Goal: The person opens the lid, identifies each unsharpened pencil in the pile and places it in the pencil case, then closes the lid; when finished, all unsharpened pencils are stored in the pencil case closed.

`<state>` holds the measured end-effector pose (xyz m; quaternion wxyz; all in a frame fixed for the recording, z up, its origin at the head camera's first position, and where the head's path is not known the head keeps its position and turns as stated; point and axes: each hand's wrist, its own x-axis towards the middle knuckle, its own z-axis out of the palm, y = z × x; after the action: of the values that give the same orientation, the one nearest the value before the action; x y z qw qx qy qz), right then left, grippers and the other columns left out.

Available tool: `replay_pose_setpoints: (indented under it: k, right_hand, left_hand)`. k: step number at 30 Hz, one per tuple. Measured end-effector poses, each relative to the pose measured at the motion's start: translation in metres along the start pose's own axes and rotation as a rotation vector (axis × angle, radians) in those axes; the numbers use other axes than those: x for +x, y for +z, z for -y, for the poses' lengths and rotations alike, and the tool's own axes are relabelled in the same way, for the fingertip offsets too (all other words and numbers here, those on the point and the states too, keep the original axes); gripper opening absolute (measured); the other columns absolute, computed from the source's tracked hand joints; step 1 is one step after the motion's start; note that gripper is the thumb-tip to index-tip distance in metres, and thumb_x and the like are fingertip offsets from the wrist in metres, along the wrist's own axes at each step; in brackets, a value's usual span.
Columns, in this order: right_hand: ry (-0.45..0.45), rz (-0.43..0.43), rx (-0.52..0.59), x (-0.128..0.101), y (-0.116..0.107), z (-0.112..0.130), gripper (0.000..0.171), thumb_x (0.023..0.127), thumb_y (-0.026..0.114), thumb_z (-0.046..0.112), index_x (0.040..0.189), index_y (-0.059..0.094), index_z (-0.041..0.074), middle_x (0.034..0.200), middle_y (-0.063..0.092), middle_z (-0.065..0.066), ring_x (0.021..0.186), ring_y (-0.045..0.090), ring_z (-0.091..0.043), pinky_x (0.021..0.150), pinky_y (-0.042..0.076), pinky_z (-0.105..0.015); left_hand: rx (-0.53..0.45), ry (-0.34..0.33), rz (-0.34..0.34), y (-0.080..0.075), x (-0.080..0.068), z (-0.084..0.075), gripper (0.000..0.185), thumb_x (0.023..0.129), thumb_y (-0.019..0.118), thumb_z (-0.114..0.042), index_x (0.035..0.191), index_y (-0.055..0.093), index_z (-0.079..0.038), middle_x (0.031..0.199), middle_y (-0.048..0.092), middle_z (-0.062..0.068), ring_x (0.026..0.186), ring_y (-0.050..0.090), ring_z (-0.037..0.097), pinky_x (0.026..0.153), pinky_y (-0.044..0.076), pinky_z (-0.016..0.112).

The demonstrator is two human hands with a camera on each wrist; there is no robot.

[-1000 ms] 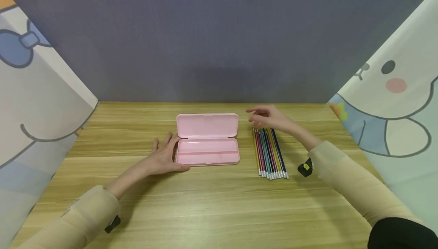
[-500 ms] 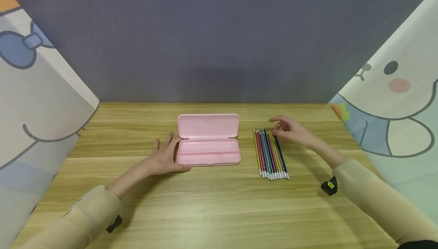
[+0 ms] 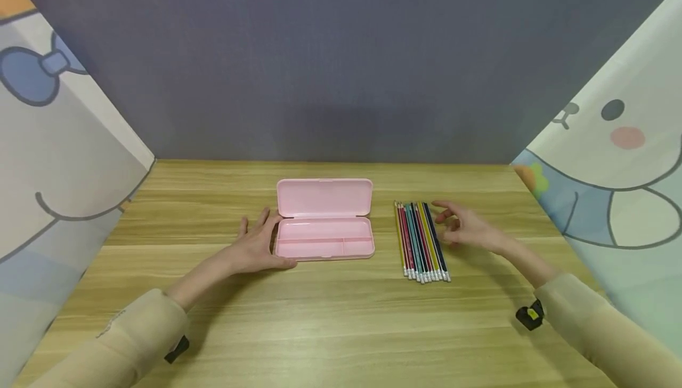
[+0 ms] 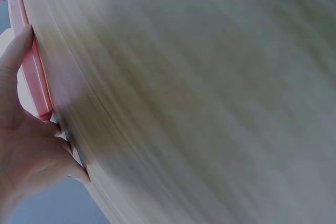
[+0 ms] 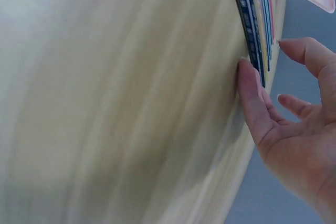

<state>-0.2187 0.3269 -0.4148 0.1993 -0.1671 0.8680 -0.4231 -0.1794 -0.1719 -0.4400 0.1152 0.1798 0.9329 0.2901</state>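
Observation:
A pink pencil case [image 3: 325, 229] lies open on the table, its lid tipped back and its divided tray holding nothing. My left hand [image 3: 254, 250] spreads around the case's left end, thumb along the front edge and a finger by the hinge corner; the left wrist view shows the thumb [image 4: 20, 48] against the pink side. To the right lies a row of several pencils [image 3: 420, 240], side by side, white erasers toward me. Just right of the row is my right hand [image 3: 469, 228], fingers loosely bent and holding nothing. In the right wrist view a fingertip [image 5: 245, 69] is close beside the outermost dark pencil; contact is unclear.
The wood-grain table [image 3: 341, 323] runs back to a grey upright panel [image 3: 341, 62]. Cartoon-printed sheets [image 3: 634, 198] hang at both sides. A small black device [image 3: 530, 315] is attached under the right sleeve.
My right hand has moved rightward and toward me, from above the pencils' far ends to the right side of the row. The left hand and pencil case have stayed in place.

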Motion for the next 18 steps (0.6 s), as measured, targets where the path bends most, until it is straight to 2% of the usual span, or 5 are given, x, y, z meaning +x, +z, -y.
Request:
replay_pose_setpoints:
  k: [7, 15, 18]
  right_hand:
    - [0.018, -0.011, 0.041, -0.006, 0.006, -0.004, 0.091, 0.083, 0.072, 0.000, 0.159, 0.021, -0.006, 0.132, 0.048, -0.034, 0.081, 0.063, -0.010, 0.067, 0.061, -0.031]
    - [0.082, 0.005, 0.155, -0.009, 0.011, -0.003, 0.091, 0.086, 0.069, -0.007, 0.160, 0.016, -0.007, 0.141, 0.039, -0.037, 0.080, 0.062, -0.007, 0.072, 0.065, -0.035]
    - [0.083, -0.001, 0.153, -0.010, 0.013, -0.002, 0.089, 0.086, 0.068, -0.008, 0.160, 0.017, -0.008, 0.142, 0.039, -0.037, 0.080, 0.062, -0.007, 0.072, 0.065, -0.035]
  left_hand:
    - [0.008, 0.000, -0.001, 0.000, 0.001, -0.001, 0.097, 0.078, 0.084, -0.055, 0.148, 0.030, -0.014, 0.157, 0.043, 0.030, 0.158, 0.009, 0.053, 0.116, -0.004, 0.082]
    - [0.008, -0.010, 0.010, 0.000, 0.000, -0.001, 0.097, 0.078, 0.084, -0.054, 0.148, 0.030, -0.013, 0.158, 0.042, 0.031, 0.158, 0.008, 0.053, 0.116, -0.004, 0.081]
    - [0.010, -0.010, 0.008, 0.000, 0.001, -0.001, 0.098, 0.078, 0.084, -0.054, 0.149, 0.029, -0.013, 0.158, 0.041, 0.031, 0.158, 0.008, 0.053, 0.116, -0.004, 0.081]
